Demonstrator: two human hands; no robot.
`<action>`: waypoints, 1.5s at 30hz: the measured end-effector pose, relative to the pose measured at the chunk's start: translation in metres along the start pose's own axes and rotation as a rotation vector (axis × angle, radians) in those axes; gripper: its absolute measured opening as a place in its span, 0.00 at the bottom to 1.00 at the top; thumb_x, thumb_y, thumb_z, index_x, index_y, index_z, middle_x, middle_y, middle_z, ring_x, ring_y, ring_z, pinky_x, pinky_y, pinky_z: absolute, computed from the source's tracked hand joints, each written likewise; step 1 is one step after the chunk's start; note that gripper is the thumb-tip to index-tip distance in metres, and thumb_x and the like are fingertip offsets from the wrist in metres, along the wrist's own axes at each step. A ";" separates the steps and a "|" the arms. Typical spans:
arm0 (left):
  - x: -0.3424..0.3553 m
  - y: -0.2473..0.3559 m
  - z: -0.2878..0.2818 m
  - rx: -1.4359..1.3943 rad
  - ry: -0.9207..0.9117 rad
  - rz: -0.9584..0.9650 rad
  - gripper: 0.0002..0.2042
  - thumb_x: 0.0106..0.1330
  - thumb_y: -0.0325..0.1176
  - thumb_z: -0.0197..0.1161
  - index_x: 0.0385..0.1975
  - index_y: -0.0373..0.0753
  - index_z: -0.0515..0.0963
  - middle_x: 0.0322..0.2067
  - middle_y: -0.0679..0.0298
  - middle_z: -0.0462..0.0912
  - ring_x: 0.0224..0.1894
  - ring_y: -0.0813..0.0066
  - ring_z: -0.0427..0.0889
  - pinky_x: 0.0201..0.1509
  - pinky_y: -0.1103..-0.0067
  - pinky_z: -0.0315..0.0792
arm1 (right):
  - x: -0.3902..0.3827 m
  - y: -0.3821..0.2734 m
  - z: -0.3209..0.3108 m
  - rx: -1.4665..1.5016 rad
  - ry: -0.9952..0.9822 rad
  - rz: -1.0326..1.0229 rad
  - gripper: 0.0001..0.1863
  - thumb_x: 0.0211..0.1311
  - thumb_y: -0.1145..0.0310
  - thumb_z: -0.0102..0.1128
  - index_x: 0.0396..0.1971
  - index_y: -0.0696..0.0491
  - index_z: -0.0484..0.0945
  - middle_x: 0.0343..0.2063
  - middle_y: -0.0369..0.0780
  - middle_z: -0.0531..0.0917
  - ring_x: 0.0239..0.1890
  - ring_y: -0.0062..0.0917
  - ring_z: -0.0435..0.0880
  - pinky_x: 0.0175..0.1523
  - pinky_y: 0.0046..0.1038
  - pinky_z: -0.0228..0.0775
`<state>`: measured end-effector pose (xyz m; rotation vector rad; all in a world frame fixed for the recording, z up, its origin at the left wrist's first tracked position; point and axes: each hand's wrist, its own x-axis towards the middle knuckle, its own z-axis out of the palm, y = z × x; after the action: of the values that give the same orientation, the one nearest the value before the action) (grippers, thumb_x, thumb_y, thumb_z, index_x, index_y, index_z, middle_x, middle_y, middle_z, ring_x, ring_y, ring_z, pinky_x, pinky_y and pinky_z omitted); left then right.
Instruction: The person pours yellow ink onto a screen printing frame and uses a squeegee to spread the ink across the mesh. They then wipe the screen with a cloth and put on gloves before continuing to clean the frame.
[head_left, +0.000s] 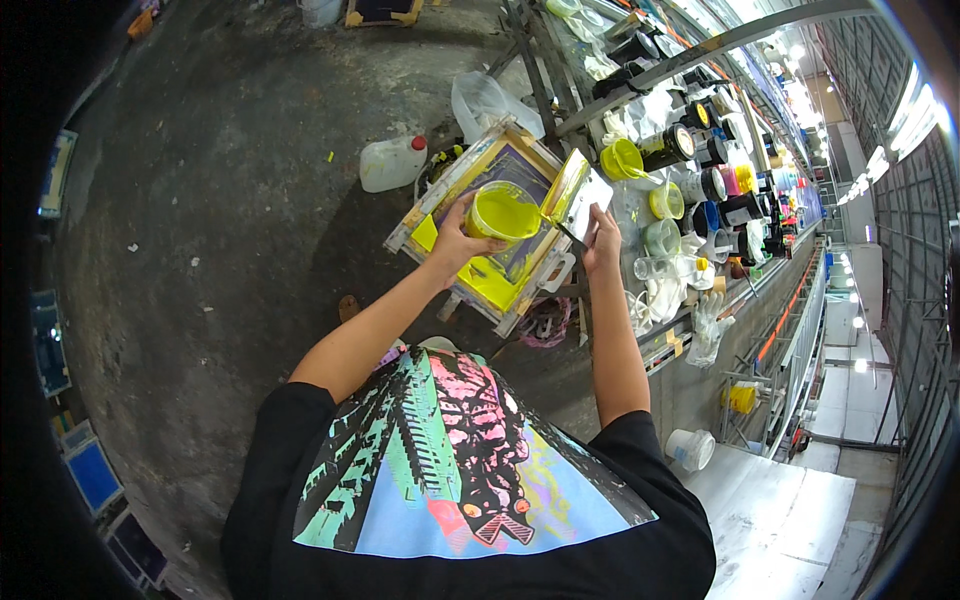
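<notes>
My left hand (460, 244) is wrapped round a clear plastic tub (503, 212) of bright yellow ink, tilted over a framed printing screen (423, 202). Yellow ink (492, 283) lies on the screen's near part, with a purple area behind it. On the right, my right hand (603, 243) grips what looks like a squeegee (576, 196), a flat pale board smeared with yellow along one side. A thin dark strip (570, 236) runs between that hand and the tub's rim; whether it is a separate spatula I cannot tell.
A white jug (392, 164) with a red cap stands on the floor beyond the screen, near a clear plastic bag (490, 103). Along the right, a long bench carries several ink tubs, including a yellow one (622, 159). A metal rail (700, 55) crosses above it.
</notes>
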<state>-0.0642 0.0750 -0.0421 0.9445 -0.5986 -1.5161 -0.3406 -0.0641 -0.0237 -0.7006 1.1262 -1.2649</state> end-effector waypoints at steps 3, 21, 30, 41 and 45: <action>-0.002 0.005 0.010 -0.031 0.007 0.073 0.48 0.52 0.19 0.78 0.74 0.43 0.57 0.60 0.58 0.74 0.63 0.65 0.76 0.58 0.69 0.82 | 0.003 0.003 0.006 -0.021 -0.047 0.035 0.14 0.71 0.73 0.60 0.54 0.59 0.76 0.47 0.38 0.85 0.49 0.23 0.85 0.56 0.29 0.81; 0.050 0.020 0.027 0.150 0.178 0.468 0.46 0.47 0.21 0.81 0.70 0.45 0.65 0.66 0.61 0.71 0.67 0.66 0.72 0.71 0.71 0.69 | -0.071 -0.017 0.021 -0.221 -0.131 0.177 0.17 0.73 0.68 0.60 0.58 0.58 0.77 0.47 0.36 0.85 0.45 0.21 0.86 0.47 0.26 0.83; 0.070 0.034 0.015 0.257 0.137 0.541 0.46 0.48 0.20 0.81 0.70 0.44 0.64 0.66 0.61 0.70 0.67 0.67 0.72 0.69 0.71 0.71 | -0.083 -0.001 -0.003 -0.194 -0.120 0.122 0.19 0.71 0.69 0.63 0.58 0.58 0.77 0.45 0.36 0.85 0.43 0.20 0.86 0.47 0.25 0.81; 0.042 0.014 0.012 -0.006 0.056 0.060 0.49 0.50 0.30 0.84 0.70 0.43 0.57 0.60 0.59 0.75 0.59 0.68 0.79 0.51 0.69 0.84 | -0.084 0.011 0.029 -0.039 0.087 -0.464 0.18 0.61 0.84 0.68 0.48 0.55 0.75 0.44 0.38 0.83 0.45 0.23 0.83 0.54 0.30 0.76; 0.044 0.018 0.025 -0.064 0.074 -0.005 0.49 0.51 0.32 0.84 0.71 0.43 0.56 0.56 0.60 0.78 0.53 0.68 0.84 0.42 0.70 0.86 | -0.095 0.008 0.059 -0.104 0.079 -0.633 0.13 0.62 0.81 0.70 0.42 0.56 0.77 0.42 0.40 0.85 0.45 0.21 0.83 0.53 0.26 0.75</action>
<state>-0.0737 0.0252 -0.0240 0.9491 -0.4923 -1.4895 -0.2754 0.0196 0.0141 -1.1508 1.0752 -1.7821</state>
